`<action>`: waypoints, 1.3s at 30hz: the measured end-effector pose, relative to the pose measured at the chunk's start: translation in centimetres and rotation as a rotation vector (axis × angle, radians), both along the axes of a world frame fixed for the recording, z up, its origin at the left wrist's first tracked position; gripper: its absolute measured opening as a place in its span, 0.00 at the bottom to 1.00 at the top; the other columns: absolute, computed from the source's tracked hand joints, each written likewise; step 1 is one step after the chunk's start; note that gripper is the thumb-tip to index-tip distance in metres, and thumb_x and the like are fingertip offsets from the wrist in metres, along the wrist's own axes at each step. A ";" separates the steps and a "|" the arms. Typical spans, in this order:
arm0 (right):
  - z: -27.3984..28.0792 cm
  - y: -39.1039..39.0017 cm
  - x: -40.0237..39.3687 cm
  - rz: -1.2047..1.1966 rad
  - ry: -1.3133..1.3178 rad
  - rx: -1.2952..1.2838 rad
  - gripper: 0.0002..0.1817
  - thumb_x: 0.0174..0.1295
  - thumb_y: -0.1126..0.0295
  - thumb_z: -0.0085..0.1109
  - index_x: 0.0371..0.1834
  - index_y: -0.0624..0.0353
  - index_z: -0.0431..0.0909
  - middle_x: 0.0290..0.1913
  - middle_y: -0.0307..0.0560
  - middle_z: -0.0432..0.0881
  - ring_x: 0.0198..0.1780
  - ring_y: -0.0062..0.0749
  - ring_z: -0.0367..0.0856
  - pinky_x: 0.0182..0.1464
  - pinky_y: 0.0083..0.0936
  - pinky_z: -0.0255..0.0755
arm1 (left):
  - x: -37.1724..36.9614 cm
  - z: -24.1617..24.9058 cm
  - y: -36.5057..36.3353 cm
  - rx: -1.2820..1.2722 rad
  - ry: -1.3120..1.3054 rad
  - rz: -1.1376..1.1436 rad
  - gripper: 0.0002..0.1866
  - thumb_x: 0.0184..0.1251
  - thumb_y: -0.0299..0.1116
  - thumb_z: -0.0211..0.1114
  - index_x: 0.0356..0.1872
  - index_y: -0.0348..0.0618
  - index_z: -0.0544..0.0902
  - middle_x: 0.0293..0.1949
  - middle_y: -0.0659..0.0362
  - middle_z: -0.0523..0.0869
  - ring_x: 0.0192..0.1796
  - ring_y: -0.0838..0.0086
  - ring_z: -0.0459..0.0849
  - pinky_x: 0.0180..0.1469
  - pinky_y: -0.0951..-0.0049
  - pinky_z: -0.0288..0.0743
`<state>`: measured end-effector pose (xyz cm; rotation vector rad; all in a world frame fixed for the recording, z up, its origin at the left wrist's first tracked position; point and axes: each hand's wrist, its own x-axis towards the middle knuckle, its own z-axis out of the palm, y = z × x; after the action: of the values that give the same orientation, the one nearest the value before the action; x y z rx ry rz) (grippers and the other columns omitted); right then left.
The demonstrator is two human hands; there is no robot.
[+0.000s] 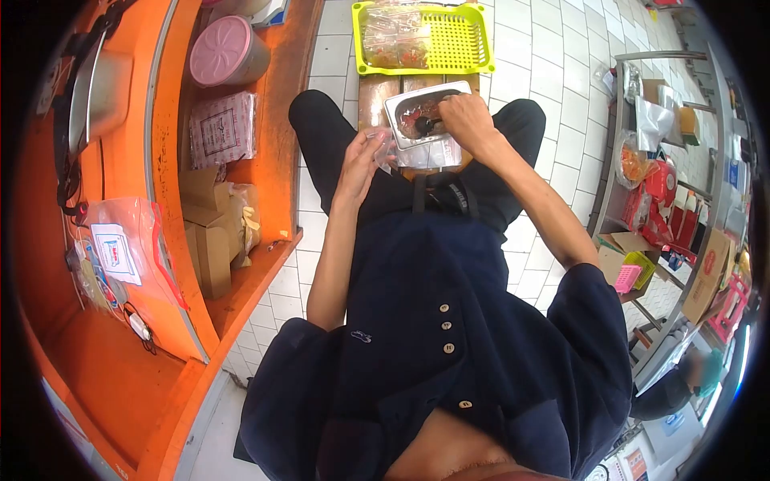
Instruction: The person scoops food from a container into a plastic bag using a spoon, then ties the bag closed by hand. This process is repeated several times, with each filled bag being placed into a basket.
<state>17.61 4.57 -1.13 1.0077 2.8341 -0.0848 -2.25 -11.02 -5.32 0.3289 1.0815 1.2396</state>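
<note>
Between my knees, a metal container (407,102) holding dark red contents stands on a wooden bench (377,98). My right hand (466,120) is closed round the handle of a dark spoon (426,125), whose head rests in the contents. Left of the container, my left hand (366,164) pinches a small clear plastic bag (385,149). More clear bags (437,154) lie against the near side of the container. Beyond it sits a yellow-green basket (461,42) with filled clear packets (393,38) in its left half.
At left, an orange shelf unit (269,152) holds a pink-lidded tub (220,52), a stack of packaging (224,128) and cardboard boxes (206,232). Metal racks (662,55) with goods stand at right. Another person (670,393) is at the lower right.
</note>
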 end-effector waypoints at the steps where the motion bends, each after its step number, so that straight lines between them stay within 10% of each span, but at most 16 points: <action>1: -0.5 0.3 0.1 -0.006 -0.007 0.017 0.06 0.57 0.69 0.65 0.25 0.56 0.87 0.26 0.52 0.88 0.32 0.42 0.90 0.34 0.37 0.81 | -0.1 0.0 0.0 0.001 0.002 0.003 0.15 0.81 0.40 0.61 0.57 0.41 0.79 0.57 0.56 0.84 0.59 0.67 0.85 0.54 0.69 0.82; 39: -1.1 -1.1 -0.3 -0.178 0.189 -0.106 0.09 0.59 0.69 0.60 0.24 0.58 0.87 0.27 0.56 0.87 0.31 0.46 0.90 0.35 0.40 0.82 | -0.2 0.4 0.2 -0.010 0.035 -0.007 0.16 0.82 0.41 0.59 0.58 0.40 0.78 0.61 0.53 0.83 0.61 0.63 0.83 0.58 0.63 0.80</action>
<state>17.30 3.45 -2.22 1.2876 2.8596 -0.3630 -2.44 -10.80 -4.89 0.3472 1.1156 1.2257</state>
